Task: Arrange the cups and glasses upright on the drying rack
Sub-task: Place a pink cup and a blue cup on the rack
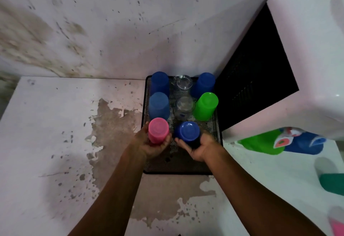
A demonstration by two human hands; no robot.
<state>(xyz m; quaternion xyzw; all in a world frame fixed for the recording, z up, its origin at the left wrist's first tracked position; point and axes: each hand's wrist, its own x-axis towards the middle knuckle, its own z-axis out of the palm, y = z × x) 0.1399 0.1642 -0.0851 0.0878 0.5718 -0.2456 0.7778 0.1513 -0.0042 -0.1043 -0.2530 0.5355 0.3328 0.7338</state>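
Note:
A black mesh drying rack (186,165) lies on the counter against the wall. On it stand several cups bottom-up: two dark blue cups (159,83) (205,83) at the back, a light blue cup (158,105), a green cup (206,105), and two clear glasses (184,84) (184,108) in the middle column. My left hand (149,144) grips a pink cup (158,130), bottom up, at the rack's front left. Beside it, a dark blue cup (188,132) is held bottom up by my right hand (197,148).
A stained white wall rises behind the rack. A white appliance (307,68) with a dark grille (255,79) stands close on the right. Green and blue plastic items (279,142) lie under it. The counter (55,142) with peeling paint stretches to the left.

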